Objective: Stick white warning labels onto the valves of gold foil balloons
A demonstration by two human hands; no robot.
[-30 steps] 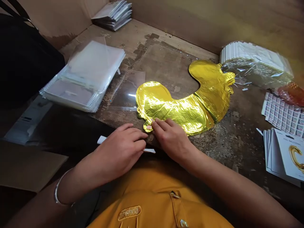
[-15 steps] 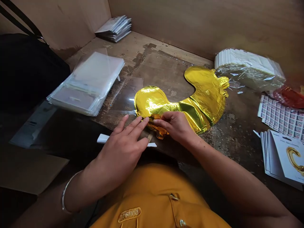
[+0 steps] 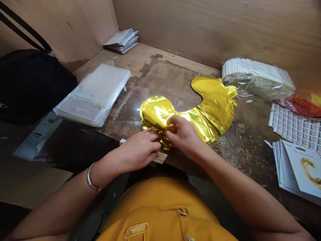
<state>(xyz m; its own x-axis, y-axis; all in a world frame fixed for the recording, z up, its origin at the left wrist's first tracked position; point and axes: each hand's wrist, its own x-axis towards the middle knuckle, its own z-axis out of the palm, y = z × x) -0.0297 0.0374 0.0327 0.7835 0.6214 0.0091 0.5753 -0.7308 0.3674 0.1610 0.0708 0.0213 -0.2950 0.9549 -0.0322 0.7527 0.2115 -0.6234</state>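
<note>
head view: a curved gold foil balloon [image 3: 215, 103] lies on a worn wooden table [image 3: 180, 78]. the right hand [image 3: 184, 135] pinches its crumpled, folded end, while the left hand [image 3: 136, 150] curls closed against the foil beside it. too hard a pinch could crease or tear the thin foil, and the folded end sits near the table's front edge, where it could slip off. open room lies behind the balloon, toward the plywood back wall [image 3: 225, 30]; a stack of clear plastic sleeves [image 3: 92, 95] sits to its left.
</note>
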